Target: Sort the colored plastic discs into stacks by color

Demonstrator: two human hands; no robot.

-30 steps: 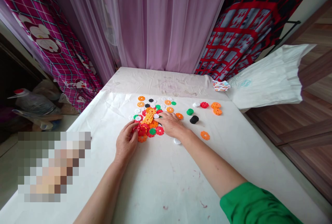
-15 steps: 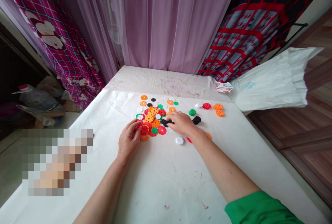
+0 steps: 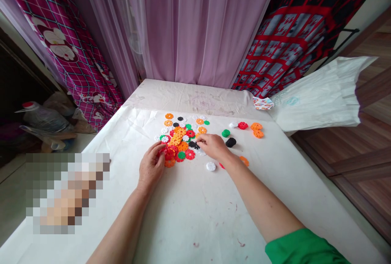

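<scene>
A loose heap of notched plastic discs (image 3: 182, 146) in orange, red, green, white and black lies on the white-covered table. My left hand (image 3: 152, 165) rests at the heap's left edge, its fingers curled in by the red discs (image 3: 170, 152); what they hold is hidden. My right hand (image 3: 214, 146) reaches over the heap's right side with thumb and fingers pinched at a black disc (image 3: 192, 144). To the right stand small stacks: a black stack (image 3: 231, 142), a green stack (image 3: 225, 133), a red stack (image 3: 242, 125), a white stack (image 3: 210, 166) and orange stacks (image 3: 257, 129).
A white plastic bag (image 3: 320, 97) lies over the table's right edge, beside a small patterned paper piece (image 3: 263, 103). Purple curtains (image 3: 201, 27) hang behind the white table (image 3: 195, 215). A large bottle (image 3: 45, 117) stands on the floor at left. A blurred patch covers the left side.
My right hand has shifted slightly, its fingers drawn closer together at the black discs. My left hand stays almost where it was. The view has moved a little.
</scene>
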